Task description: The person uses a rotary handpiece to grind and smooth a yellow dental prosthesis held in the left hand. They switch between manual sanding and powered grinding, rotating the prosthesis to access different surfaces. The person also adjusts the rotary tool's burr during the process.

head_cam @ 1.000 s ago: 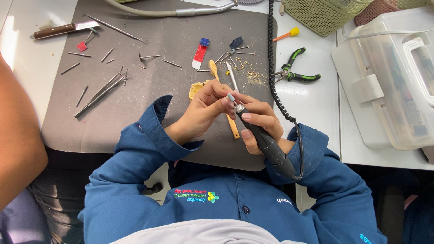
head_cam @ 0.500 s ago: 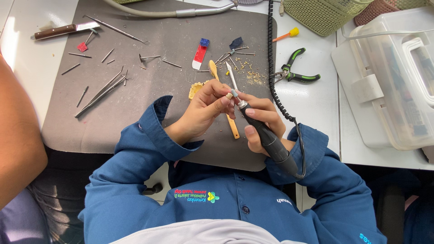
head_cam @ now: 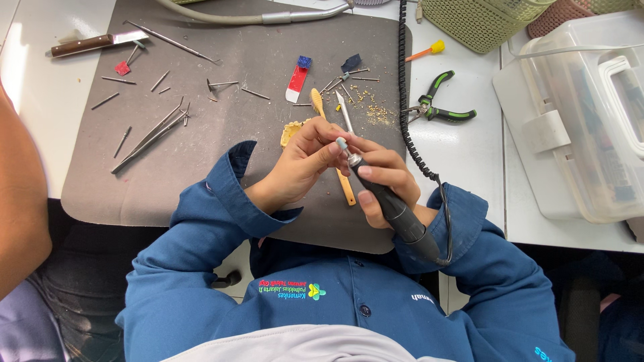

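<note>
the right hand grips a dark rotary handpiece, its long axis angled up-left so its tip meets the small piece pinched in the left hand above the grey mat.

Open room is left on the lower left of the dark grey rubber mat, beside the hands. Farther up, passage is cluttered by scattered thin metal rods and a brown-handled knife. To the right, the way is barred by a black coiled cord, green-handled pliers and a clear plastic box on the white table.
</note>
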The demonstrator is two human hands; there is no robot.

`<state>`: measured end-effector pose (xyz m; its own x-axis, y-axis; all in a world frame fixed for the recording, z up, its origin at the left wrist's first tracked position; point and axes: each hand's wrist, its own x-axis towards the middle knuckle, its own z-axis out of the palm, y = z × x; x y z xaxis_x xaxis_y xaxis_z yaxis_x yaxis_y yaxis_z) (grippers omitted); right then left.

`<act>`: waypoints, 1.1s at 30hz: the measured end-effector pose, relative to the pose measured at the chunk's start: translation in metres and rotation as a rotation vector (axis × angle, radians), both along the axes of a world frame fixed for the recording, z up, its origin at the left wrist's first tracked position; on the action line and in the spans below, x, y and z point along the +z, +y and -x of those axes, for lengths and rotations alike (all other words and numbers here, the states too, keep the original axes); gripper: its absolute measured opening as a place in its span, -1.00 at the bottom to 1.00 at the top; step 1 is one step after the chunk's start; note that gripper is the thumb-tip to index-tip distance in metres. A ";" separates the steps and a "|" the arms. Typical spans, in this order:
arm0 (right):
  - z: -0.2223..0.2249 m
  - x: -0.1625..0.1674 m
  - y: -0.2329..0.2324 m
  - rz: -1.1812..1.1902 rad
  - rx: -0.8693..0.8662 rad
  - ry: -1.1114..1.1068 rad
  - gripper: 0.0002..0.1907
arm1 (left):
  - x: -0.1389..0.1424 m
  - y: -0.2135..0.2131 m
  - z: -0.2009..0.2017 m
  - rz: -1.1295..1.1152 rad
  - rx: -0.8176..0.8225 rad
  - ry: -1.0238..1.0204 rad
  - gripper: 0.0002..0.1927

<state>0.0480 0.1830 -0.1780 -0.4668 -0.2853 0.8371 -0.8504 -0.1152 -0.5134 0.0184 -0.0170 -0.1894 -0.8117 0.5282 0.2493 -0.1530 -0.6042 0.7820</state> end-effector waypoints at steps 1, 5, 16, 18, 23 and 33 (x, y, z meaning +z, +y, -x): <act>0.000 -0.001 0.000 0.018 -0.008 -0.012 -0.71 | 0.000 0.000 0.000 -0.013 -0.001 0.008 -0.89; -0.002 -0.003 -0.001 0.059 -0.079 -0.095 -0.69 | 0.001 0.000 0.000 0.002 -0.004 0.011 -0.88; -0.001 0.001 -0.003 0.033 -0.018 -0.030 -0.70 | -0.002 0.000 0.001 -0.002 -0.012 -0.003 -0.87; -0.002 0.000 -0.003 0.051 -0.048 -0.073 -0.69 | -0.001 0.001 0.002 -0.023 -0.016 0.010 -0.89; -0.002 -0.003 -0.004 0.056 -0.054 -0.047 -0.69 | 0.001 0.000 0.001 -0.017 -0.019 0.008 -0.90; -0.001 0.003 -0.007 0.066 -0.027 -0.049 -0.69 | 0.003 0.002 0.001 -0.050 -0.029 0.003 -0.91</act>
<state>0.0495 0.1763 -0.1748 -0.5142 -0.2171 0.8298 -0.8279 -0.1272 -0.5463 0.0172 -0.0154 -0.1863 -0.7954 0.5382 0.2787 -0.1682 -0.6378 0.7516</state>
